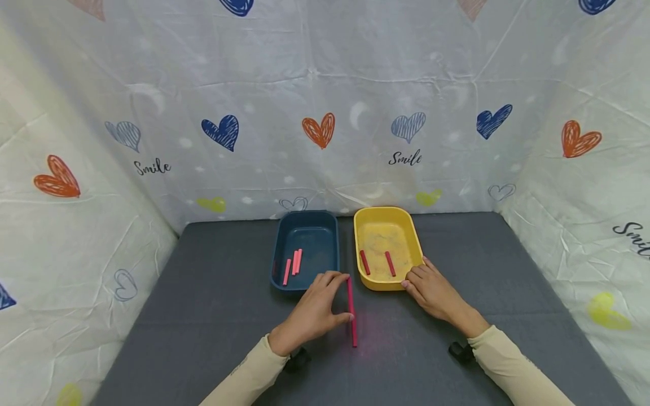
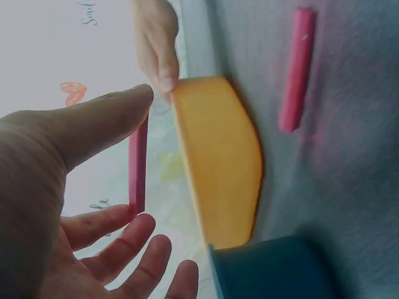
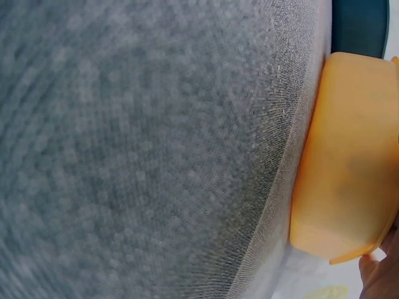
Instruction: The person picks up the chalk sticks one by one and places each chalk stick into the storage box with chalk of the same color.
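Observation:
My left hand point(image 1: 317, 307) pinches a dark red chalk stick point(image 2: 138, 168) between thumb and fingertip, its other fingers spread. A second red chalk stick point(image 2: 298, 71) lies on the grey cloth; in the head view it lines up below the held one. At the near right corner of the yellow tray point(image 1: 387, 286), my right hand point(image 1: 431, 287) grips the rim, thumb on the near side. Two dark red sticks point(image 1: 390, 264) lie inside that tray. The dark blue tray point(image 1: 310, 223) beside it holds three lighter pink sticks point(image 1: 287, 272).
Both trays stand side by side near the back of the grey cloth-covered table point(image 1: 213, 316). A white curtain point(image 1: 355, 67) printed with hearts encloses the back and sides. Dark wrist straps point(image 1: 461, 352) hang below the sleeves. A faint pink tint shows on the cloth beside the loose stick.

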Motion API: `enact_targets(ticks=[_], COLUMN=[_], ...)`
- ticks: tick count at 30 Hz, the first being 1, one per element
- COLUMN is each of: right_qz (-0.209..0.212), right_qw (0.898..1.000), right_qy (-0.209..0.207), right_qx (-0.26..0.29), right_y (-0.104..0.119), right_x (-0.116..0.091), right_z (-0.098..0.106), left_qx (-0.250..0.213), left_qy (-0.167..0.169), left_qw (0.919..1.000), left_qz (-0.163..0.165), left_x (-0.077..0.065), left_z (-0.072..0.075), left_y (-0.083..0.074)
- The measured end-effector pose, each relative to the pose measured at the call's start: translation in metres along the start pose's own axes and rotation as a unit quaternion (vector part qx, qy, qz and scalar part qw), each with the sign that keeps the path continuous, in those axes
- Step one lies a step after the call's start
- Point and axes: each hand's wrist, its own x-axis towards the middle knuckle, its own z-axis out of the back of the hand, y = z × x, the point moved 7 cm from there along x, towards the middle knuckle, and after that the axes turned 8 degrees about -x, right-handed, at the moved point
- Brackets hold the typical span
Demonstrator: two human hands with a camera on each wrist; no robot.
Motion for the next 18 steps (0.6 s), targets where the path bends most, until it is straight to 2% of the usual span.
enact_targets(ticks=[5,18], right_qz=[0.001,0.01], right_qw=[1.0,1.0], right_qy=[0.0,-0.018], right_qx=[0.004,0.001], right_y=[0.001,0.003], right_x=[0.0,0.0], right_z=[0.001,0.004], left_qx=[-0.008,-0.023], left_qy=[-0.01,-0.036], left_qw=[0.9999,0.9991], left_qz=[0.006,-0.006], left_x=[0.008,0.031], left_z=[0.008,0.024], left_y=[0.0,-0.005])
